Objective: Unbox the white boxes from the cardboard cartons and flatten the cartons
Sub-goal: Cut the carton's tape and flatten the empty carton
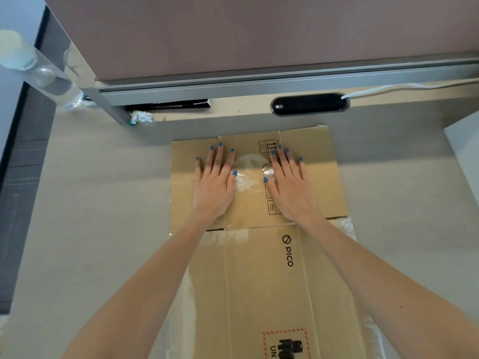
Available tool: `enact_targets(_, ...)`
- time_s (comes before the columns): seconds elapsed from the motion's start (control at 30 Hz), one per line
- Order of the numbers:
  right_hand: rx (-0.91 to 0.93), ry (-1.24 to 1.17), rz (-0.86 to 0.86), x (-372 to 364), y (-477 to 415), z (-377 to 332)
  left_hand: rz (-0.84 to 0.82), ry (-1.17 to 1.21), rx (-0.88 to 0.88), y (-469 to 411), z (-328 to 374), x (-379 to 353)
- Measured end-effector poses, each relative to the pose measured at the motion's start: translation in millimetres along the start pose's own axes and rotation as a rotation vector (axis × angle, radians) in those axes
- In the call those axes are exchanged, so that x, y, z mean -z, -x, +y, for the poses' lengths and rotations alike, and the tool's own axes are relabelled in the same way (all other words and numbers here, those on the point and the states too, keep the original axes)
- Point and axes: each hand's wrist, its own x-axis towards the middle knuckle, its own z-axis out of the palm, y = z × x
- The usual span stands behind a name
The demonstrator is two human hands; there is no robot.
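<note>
A flattened brown cardboard carton (321,177) lies on the desk, overlapping a second flat carton (264,294) printed with "PICO" nearer to me. My left hand (213,185) presses flat on the upper carton's left half, fingers straight and spread. My right hand (289,185) presses flat on its right half, beside crinkled clear tape (247,177) between the two hands. A white box corner (464,146) shows at the right edge.
Clear plastic wrap (373,330) lies under the cartons. A desk divider panel (233,35) rises behind, with a black cable port (309,104) and white cable (404,87). A clear plastic bottle (39,71) stands far left, and a crumpled wrapper (141,117) lies by the divider post.
</note>
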Motion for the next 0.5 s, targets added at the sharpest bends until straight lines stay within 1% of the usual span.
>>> enact_targets(0.27,-0.012,-0.023,0.062,-1,-6,2,0.068,-0.028,0.014,-8,4,-2)
enact_targets(0.43,-0.018,-0.019,0.046,1,-7,1,0.013,-0.036,0.015,-10,6,2)
enact_targets(0.5,-0.023,-0.002,0.026,0,-7,1,-0.068,0.004,0.009,-15,4,9)
